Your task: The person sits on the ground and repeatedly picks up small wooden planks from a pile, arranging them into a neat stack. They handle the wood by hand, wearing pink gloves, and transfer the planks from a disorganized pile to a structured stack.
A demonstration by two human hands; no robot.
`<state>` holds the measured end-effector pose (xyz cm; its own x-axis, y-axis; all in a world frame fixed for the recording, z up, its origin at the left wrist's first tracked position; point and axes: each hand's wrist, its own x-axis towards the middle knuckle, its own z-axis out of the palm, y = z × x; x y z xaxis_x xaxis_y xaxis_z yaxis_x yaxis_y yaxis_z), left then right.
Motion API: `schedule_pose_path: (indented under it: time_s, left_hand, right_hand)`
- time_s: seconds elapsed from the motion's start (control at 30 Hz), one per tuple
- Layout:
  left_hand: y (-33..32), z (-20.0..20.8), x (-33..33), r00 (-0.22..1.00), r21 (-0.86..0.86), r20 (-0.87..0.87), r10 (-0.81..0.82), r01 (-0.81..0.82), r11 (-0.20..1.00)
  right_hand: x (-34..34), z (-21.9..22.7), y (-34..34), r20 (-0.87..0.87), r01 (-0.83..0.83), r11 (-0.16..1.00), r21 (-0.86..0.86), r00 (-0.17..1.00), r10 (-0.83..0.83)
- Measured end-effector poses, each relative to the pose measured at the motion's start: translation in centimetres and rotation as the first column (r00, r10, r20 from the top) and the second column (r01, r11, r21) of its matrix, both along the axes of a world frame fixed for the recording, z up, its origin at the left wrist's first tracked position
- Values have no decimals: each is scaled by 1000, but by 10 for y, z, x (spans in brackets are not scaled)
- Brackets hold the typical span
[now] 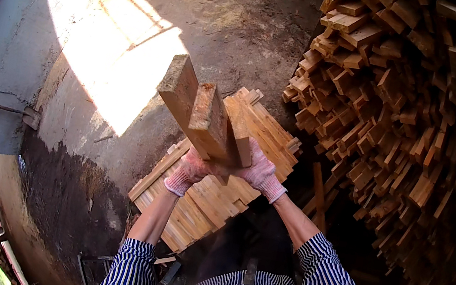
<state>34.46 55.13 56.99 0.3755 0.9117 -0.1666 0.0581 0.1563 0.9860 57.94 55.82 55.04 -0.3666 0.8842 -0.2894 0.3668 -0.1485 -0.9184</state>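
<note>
Both my hands wear pinkish-white knit work gloves and hold a small bundle of wooden boards (210,116) upright in front of me. The boards' sawn ends point up toward me at uneven heights. My left hand (189,170) is closed around the lower left side of the bundle. On the other side, my right hand (260,168) grips the boards, its fingers partly hidden by the wood. Below the bundle lies a stack of flat, light-coloured boards (211,201), laid side by side in layers.
A tall pile of sawn timber (383,90) rises at the right, its ends facing out unevenly. A concrete wall (5,54) stands at the left beside the dirty floor (242,29), where a bright sun patch falls. A loose plank (319,195) leans near the pile.
</note>
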Motion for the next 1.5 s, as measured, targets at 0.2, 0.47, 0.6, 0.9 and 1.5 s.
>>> schedule_pose_path:
  time_s: [0.2, 0.47, 0.6, 0.9, 1.5]
  left_hand:
    - [-19, -184, -18, 916, -8, -394, 69, -79, 997]
    - [30, -217, -5, 666, -477, 358, 654, -472, 742]
    - [21, -248, 30, 515, -724, 264, 816, -452, 520]
    - [8, -365, 58, 484, -842, 191, 854, -367, 396]
    - [70, -398, 118, 433, -836, -108, 895, -527, 154]
  right_hand:
    - [-48, -173, 9, 192, -149, 979, -141, 966, 175]
    - [-40, -187, 53, 253, -252, 941, 224, 948, 194]
    - [-15, -215, 23, 134, -165, 986, 32, 978, 159]
    - [58, -314, 117, 490, -189, 967, -169, 836, 249]
    - [57, -338, 107, 110, -185, 973, -136, 974, 200]
